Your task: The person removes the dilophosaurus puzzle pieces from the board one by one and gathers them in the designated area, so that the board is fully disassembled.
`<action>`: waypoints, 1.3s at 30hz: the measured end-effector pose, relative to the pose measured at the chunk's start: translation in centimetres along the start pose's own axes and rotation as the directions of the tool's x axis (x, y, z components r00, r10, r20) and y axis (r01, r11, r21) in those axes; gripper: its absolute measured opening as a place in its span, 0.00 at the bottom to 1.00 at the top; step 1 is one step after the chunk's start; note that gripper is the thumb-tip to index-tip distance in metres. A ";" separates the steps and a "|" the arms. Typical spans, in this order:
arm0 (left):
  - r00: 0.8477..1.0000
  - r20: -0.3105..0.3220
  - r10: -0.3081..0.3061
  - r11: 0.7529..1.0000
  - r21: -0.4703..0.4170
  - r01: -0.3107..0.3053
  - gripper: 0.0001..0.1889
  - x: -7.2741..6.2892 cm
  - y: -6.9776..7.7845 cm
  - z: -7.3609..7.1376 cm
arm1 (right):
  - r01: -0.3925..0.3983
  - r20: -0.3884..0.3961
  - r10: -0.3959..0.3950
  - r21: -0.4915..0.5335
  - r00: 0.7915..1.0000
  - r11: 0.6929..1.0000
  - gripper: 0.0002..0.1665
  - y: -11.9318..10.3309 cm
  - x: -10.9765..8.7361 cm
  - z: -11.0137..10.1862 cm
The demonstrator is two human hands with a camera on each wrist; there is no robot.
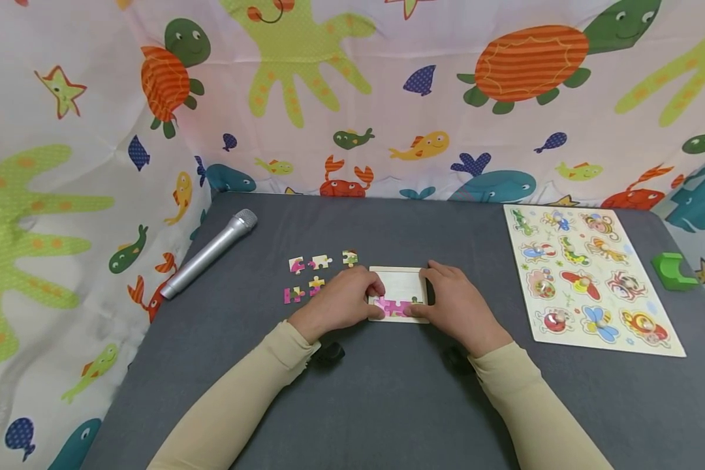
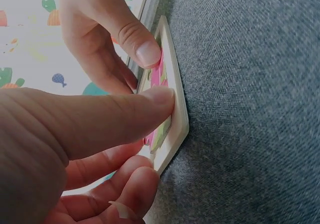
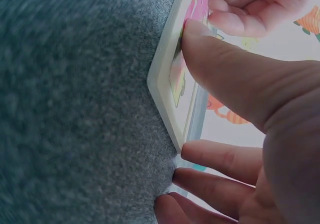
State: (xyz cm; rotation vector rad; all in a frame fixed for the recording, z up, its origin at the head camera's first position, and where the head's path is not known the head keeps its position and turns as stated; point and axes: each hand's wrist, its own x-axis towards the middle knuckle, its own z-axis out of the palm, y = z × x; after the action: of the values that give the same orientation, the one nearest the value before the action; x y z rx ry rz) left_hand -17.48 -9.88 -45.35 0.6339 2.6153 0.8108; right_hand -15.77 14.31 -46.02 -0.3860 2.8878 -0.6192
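Note:
In the head view a small pale puzzle tray (image 1: pixel 398 284) lies on the dark table between both hands. Joined pink puzzle pieces (image 1: pixel 395 308) run along its near side. My left hand (image 1: pixel 343 297) grips the tray's left side, its thumb over the near rim and pieces, its curled fingers at the edge. My right hand (image 1: pixel 461 303) holds the right side; its thumb (image 3: pixel 200 46) presses on the pieces while the other fingers (image 3: pixel 220 156) reach the tray's corner and the table beside it. Several loose puzzle pieces (image 1: pixel 320 262) lie left of the tray.
A silver microphone (image 1: pixel 211 254) lies at the table's left edge. Toward the right is a large insect picture board (image 1: pixel 590 277), with a green curved block (image 1: pixel 673 271) beyond it. A sea-animal cloth (image 1: pixel 352 98) hangs behind and along the left side.

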 end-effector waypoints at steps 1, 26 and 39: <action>1.000 -0.002 0.001 1.000 -0.005 -0.001 0.16 0.0 0.0 0.0 | 0.000 -0.003 0.000 -0.001 1.000 1.000 0.46 0.0 0.0 0.0; 0.999 -0.037 -0.011 0.985 -0.171 0.005 0.04 0.3 -0.6 0.2 | -0.022 0.001 0.022 0.013 1.000 1.000 0.45 -0.5 0.0 -0.1; 1.000 -0.013 -0.028 0.942 -0.336 0.021 0.09 -1.1 -2.3 -1.7 | -0.041 0.015 0.041 0.006 0.999 0.999 0.48 -0.5 0.1 -0.1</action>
State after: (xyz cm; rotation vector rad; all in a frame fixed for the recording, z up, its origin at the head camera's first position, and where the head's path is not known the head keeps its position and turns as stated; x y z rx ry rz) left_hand -18.03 -12.95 -45.18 0.4965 2.4101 1.2231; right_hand -15.73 13.88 -45.75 -0.3278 2.8713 -0.6161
